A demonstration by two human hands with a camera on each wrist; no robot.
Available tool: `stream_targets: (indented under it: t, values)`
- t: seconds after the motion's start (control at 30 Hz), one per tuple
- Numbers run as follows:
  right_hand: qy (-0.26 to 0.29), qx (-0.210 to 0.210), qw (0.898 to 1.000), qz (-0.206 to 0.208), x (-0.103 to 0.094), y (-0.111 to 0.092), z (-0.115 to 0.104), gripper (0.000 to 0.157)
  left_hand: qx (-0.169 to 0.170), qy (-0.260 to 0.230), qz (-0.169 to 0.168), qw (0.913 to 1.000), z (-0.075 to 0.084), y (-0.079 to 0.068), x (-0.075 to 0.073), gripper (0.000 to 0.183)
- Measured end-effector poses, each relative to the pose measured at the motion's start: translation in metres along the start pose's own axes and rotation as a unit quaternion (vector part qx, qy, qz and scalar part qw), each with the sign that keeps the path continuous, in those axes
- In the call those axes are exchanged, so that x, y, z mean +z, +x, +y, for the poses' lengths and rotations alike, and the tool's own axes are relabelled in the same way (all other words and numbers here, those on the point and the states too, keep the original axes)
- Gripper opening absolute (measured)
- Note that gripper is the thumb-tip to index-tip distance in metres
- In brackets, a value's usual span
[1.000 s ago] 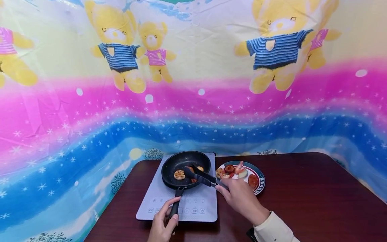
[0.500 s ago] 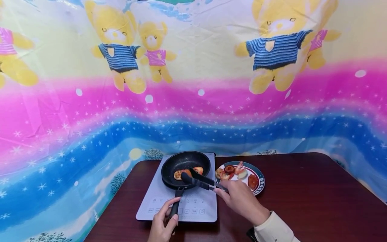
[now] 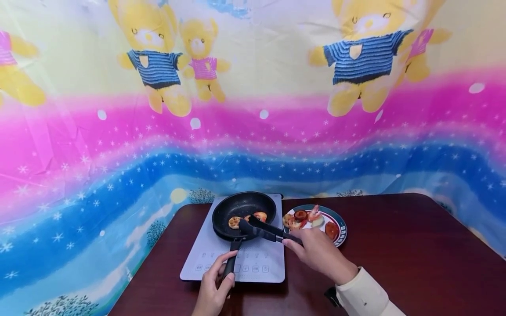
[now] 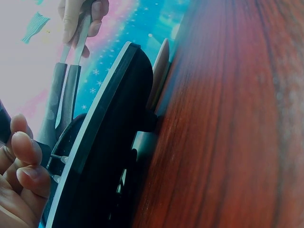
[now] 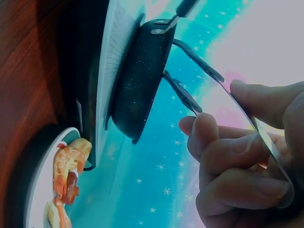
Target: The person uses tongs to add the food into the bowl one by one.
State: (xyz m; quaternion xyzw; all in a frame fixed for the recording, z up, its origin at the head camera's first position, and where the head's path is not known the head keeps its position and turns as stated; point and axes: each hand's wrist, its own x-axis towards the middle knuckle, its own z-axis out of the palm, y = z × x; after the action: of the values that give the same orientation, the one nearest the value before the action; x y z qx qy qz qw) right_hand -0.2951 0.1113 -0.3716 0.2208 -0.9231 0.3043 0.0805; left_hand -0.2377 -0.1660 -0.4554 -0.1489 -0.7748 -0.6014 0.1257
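A black frying pan [image 3: 237, 204] sits on a flat white induction cooker [image 3: 205, 245]. My left hand [image 3: 213, 283] grips the pan's handle [image 3: 233, 259] from the near side. Inside the pan are a browned lotus root slice [image 3: 234, 222], a reddish-orange piece of food [image 3: 260, 216] and another piece partly hidden by the tongs. My right hand [image 3: 318, 254] holds black-tipped metal tongs [image 3: 272, 232], whose tips reach into the pan among the food. In the right wrist view the two tong arms [image 5: 204, 66] stand apart; the pan wall hides their ends.
Right of the cooker, a plate [image 3: 342, 230] with a dark green rim carries shrimp [image 3: 315, 212], a round brown slice [image 3: 301, 214] and other food. My right forearm passes close in front of it. The dark wooden table [image 3: 395, 245] meets a printed cloth backdrop [image 3: 253, 166] behind.
The tong tips shifted left and nearer to me, then slightly back right; the reddish food between them moved beside the lotus root slice. The head view has tilted slightly down. My left hand keeps its grip.
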Motion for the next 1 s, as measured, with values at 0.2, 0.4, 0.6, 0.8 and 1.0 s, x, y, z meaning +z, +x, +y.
stream_targets:
  t: [0.2, 0.4, 0.6, 0.8, 1.0]
  values:
    - [0.004, -0.021, 1.000, -0.002, -0.008, -0.003, 0.002, 0.014, -0.028, 0.006, 0.006, 0.9996, -0.001, -0.001, 0.000, 0.041]
    - [0.003, -0.009, 1.000, 0.025, -0.032, -0.002, 0.008, 0.016, -0.025, 0.015, 0.003, 0.9996, 0.001, 0.001, 0.001, 0.042]
    - [0.015, 0.061, 0.998, 0.027, -0.061, -0.005, 0.025, 0.038, -0.032, 0.029, -0.010, 0.9990, 0.002, 0.002, 0.000, 0.042]
    - [-0.006, 0.093, 0.995, 0.031, -0.081, -0.009, 0.042, 0.047, -0.033, 0.032, -0.006, 0.9989, 0.001, 0.002, 0.001, 0.041]
    - [-0.065, 0.109, 0.991, 0.032, -0.082, -0.011, 0.052, 0.046, -0.030, 0.029, 0.000, 0.9991, 0.001, 0.002, 0.001, 0.042]
